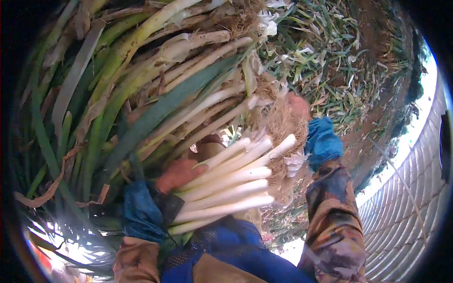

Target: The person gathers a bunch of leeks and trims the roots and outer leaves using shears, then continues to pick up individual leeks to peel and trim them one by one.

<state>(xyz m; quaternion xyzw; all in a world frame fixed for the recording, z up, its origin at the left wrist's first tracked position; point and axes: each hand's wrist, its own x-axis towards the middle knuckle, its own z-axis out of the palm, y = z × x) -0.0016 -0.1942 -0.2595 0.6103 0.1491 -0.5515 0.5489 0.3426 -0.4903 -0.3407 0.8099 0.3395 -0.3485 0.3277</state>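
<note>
My left hand (pixel 181 174) is closed around a bunch of peeled green onions (pixel 231 186), near where their white stems turn green. The bare white ends point right, in front of my body. Up and to the right, my right hand (pixel 298 105) is beside the tangled roots (pixel 281 118) of unpeeled green onions. It is blurred, and its fingers are partly hidden, so I cannot tell what they hold. The unpeeled green onions (pixel 198 106) lie in a large heap, with dry outer skins and long green leaves stretching to the left.
Peeled skins and cut leaves (pixel 325 56) litter the ground at the upper right. Bare soil (pixel 377 104) runs beyond them. A ribbed translucent wall (pixel 401 212) curves along the right side. Blue mesh cloth (pixel 226 245) covers my lap.
</note>
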